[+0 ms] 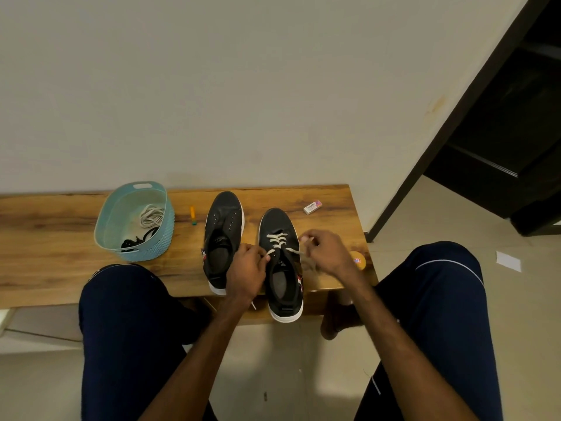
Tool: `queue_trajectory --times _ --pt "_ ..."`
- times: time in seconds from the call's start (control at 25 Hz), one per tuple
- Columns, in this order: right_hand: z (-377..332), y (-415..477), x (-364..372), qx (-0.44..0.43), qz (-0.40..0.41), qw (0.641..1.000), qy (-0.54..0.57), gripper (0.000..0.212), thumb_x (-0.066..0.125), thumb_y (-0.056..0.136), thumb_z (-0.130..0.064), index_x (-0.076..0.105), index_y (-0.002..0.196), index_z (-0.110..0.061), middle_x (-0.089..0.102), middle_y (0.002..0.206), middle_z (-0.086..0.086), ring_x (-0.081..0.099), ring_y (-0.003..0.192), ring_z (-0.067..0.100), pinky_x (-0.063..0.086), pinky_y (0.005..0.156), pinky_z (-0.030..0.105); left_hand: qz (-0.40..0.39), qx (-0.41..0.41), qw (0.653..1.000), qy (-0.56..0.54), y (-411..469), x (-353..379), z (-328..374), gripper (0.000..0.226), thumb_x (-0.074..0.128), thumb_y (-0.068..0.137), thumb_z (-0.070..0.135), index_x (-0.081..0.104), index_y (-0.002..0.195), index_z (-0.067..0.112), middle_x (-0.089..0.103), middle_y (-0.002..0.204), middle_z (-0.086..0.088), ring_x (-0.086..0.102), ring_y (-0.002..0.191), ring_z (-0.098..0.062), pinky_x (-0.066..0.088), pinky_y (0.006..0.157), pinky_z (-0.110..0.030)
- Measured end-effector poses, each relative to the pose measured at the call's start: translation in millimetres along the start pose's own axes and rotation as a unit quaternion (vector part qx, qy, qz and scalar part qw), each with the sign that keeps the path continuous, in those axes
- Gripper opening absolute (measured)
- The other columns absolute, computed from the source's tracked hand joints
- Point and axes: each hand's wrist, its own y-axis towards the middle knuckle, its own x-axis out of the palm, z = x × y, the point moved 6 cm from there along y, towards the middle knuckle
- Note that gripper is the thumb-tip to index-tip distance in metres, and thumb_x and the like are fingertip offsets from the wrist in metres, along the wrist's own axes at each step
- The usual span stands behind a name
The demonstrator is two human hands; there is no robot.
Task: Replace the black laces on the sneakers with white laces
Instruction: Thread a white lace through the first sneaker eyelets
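On the wooden bench (60,238) the right sneaker (280,221) stands half threaded with a white lace (277,240). The left hand (247,265) pinches the lace's left strand with curled fingers at the shoe's collar. The right hand (324,250) pinches the other strand just right of the shoe. The left sneaker (224,214) stands unlaced beside it. Further left, a blue basket (164,235) holds black laces (136,240).
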Motion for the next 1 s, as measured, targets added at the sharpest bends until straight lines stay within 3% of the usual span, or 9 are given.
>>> queue_trajectory --times 0.16,0.36,0.52,0.6,0.68,0.76,0.84,0.92,1.0 --pt "8.3 -6.4 44.7 0.015 -0.010 0.999 -0.042 0.028 0.062 0.095 -0.038 0.061 0.117 -0.020 0.069 0.106 0.002 0.064 0.098 0.020 0.053 0.086 0.039 -0.017 -0.009 1.000 -0.001 4.8 4.9 2.7 0.012 0.055 0.099 0.027 0.062 0.102 0.018 0.060 0.107 0.003 0.058 0.089 -0.010 0.046 0.074 -0.027" --pt "2.9 -7.6 51.2 -0.017 0.014 0.996 -0.087 0.032 0.062 0.095 -0.027 0.057 0.126 -0.018 0.065 0.119 0.003 0.061 0.107 0.021 0.051 0.088 0.037 -0.040 -0.134 0.976 -0.170 11.4 4.8 -16.7 0.023 0.042 0.104 0.028 0.061 0.097 0.016 0.068 0.090 -0.003 0.066 0.080 -0.023 0.056 0.081 -0.047" --pt "7.8 -7.7 49.7 -0.013 0.012 0.998 -0.052 0.030 0.064 0.095 -0.026 0.059 0.123 -0.017 0.066 0.119 0.003 0.061 0.109 0.019 0.053 0.092 0.038 -0.056 -0.144 0.973 -0.170 12.1 1.0 -19.1 0.032 0.041 0.105 0.031 0.058 0.081 0.017 0.066 0.077 -0.004 0.059 0.061 -0.019 0.052 0.062 -0.038" --pt "11.7 -5.2 46.5 -0.001 0.010 0.999 -0.046 0.029 0.066 0.094 -0.028 0.062 0.120 -0.017 0.067 0.117 0.003 0.061 0.107 0.018 0.053 0.091 0.038 -0.067 -0.158 0.951 -0.257 14.7 -0.4 -16.3 0.034 0.040 0.106 0.027 0.055 0.078 0.013 0.059 0.071 -0.004 0.050 0.052 -0.015 0.041 0.049 -0.030" --pt "13.0 -4.3 46.2 0.003 0.015 0.998 -0.063 0.027 0.066 0.093 -0.028 0.064 0.118 -0.017 0.067 0.115 0.003 0.061 0.105 0.017 0.053 0.089 0.036 -0.070 -0.167 0.934 -0.308 16.3 -5.2 -14.5 0.033 0.041 0.106 0.024 0.055 0.078 0.012 0.057 0.070 -0.003 0.047 0.051 -0.013 0.036 0.045 -0.025" --pt "11.5 -4.6 48.1 0.004 0.020 0.997 -0.078 0.027 0.065 0.094 -0.028 0.065 0.119 -0.016 0.068 0.113 0.004 0.062 0.102 0.018 0.053 0.087 0.035 -0.054 -0.133 0.958 -0.246 16.8 -13.1 -12.7 0.034 0.043 0.105 0.028 0.057 0.078 0.012 0.061 0.071 -0.001 0.052 0.056 -0.015 0.040 0.051 -0.028" --pt "7.9 -4.8 51.2 -0.006 0.028 0.994 -0.105 0.028 0.063 0.094 -0.030 0.063 0.118 -0.017 0.066 0.112 0.003 0.062 0.101 0.019 0.053 0.085 0.036 -0.030 -0.067 0.995 -0.060 14.4 -21.9 -5.7 0.028 0.045 0.103 0.032 0.059 0.087 0.015 0.065 0.081 0.004 0.058 0.069 -0.015 0.042 0.058 -0.029" --pt "4.0 -5.2 52.3 -0.022 0.041 0.988 -0.144 0.030 0.062 0.093 -0.034 0.060 0.118 -0.018 0.064 0.114 0.002 0.061 0.104 0.022 0.053 0.087 0.040 0.000 -0.005 0.999 0.051 11.8 -24.1 4.7 0.019 0.045 0.103 0.032 0.060 0.101 0.020 0.062 0.093 0.007 0.057 0.078 -0.011 0.039 0.062 -0.028" --pt "2.8 -4.1 55.0 -0.037 0.045 0.985 -0.164 0.031 0.060 0.093 -0.036 0.058 0.118 -0.017 0.063 0.114 0.004 0.059 0.107 0.024 0.051 0.093 0.044 0.003 0.019 0.996 0.091 10.9 -16.1 10.7 0.025 0.043 0.103 0.032 0.064 0.105 0.019 0.066 0.096 0.004 0.058 0.079 -0.012 0.040 0.064 -0.029"
